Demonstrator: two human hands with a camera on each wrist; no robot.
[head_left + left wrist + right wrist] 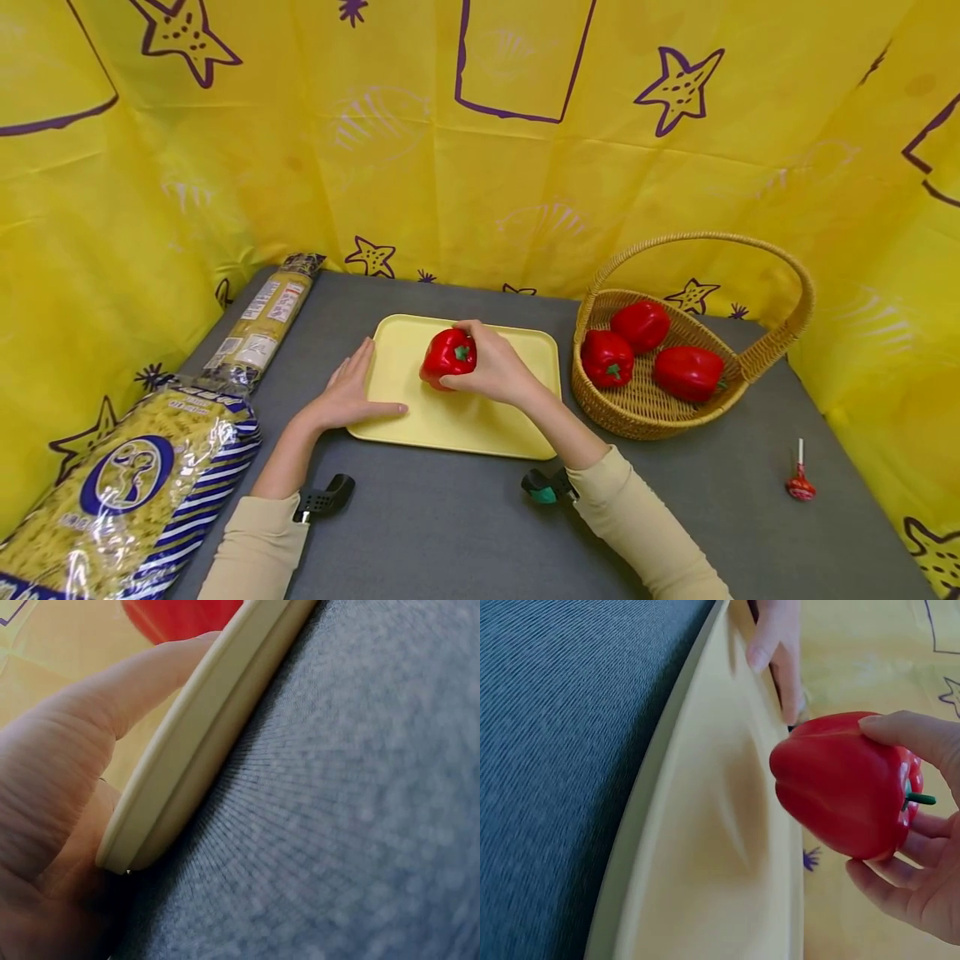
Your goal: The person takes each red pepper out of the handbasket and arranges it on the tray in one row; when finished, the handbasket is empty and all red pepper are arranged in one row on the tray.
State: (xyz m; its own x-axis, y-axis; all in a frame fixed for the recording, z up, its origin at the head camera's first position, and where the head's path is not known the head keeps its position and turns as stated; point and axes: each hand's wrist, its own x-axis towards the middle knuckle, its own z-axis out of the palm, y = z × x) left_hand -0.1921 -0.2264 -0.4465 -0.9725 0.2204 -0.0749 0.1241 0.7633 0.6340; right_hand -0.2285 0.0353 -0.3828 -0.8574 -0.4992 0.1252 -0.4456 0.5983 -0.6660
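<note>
Gripping pepper (446, 360) over tray (487, 429) (three (641, 327) in basket (637, 425))

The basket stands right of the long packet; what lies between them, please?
The head view shows a yellow tray, the left hand at its edge, the right hand holding a red pepper.

Far, left and right: creased yellow cloth walls (487, 179) | prints: purple starfish (680, 90), purple outlines (510, 115), pale striped fish (378, 123) | near to far: grey tabletop (427, 525), cloth behind its far edge | light: even
</note>
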